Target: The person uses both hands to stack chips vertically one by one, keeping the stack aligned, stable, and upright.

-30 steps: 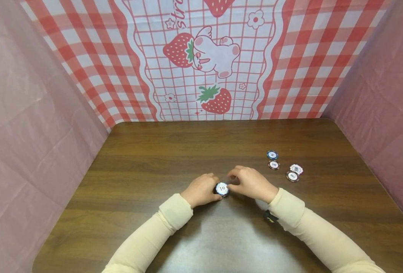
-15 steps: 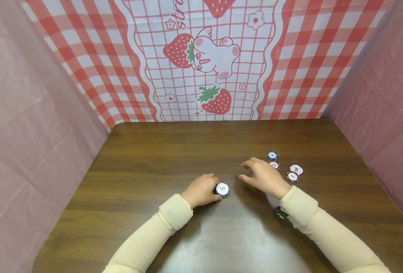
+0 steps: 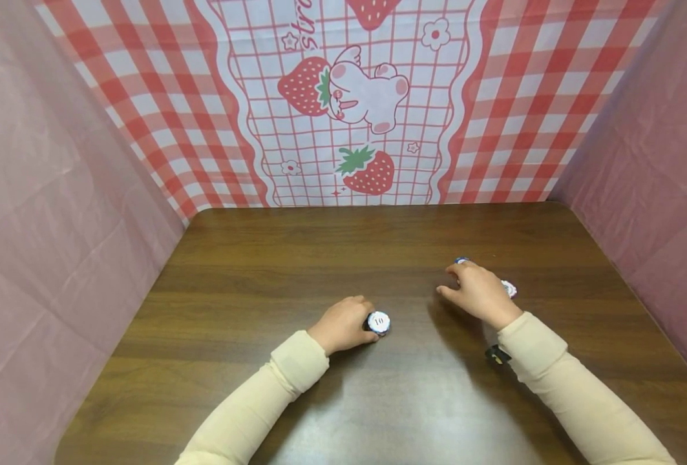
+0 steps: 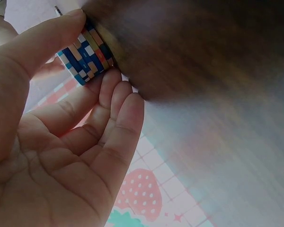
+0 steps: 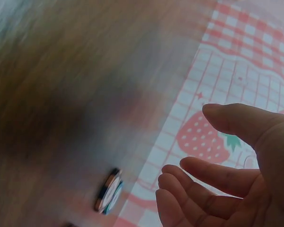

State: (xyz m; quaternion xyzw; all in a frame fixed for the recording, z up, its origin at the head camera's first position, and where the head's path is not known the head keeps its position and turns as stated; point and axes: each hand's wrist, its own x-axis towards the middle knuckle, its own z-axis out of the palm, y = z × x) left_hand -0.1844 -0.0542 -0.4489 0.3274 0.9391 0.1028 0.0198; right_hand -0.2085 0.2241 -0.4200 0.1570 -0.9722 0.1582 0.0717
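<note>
A short stack of poker chips, topped by a white-faced one marked 10, stands on the table. My left hand grips it between thumb and fingers; blue, white and orange edge patterns show along the stack's side in the left wrist view. Over the loose chips at the right, my right hand hovers with thumb and fingers apart and nothing between them. A blue chip peeks out beyond its fingers, and a white chip beside its back. Other chips there are hidden by the hand.
The brown wooden table meets a red-and-white checked strawberry cloth at its far edge. Pink cloth walls rise on both sides. In the right wrist view, a black-and-orange chip lies before the fingers.
My right hand has left the stack and moved right and away from me, until it covers most of the loose chips. My left hand has stayed on the stack.
</note>
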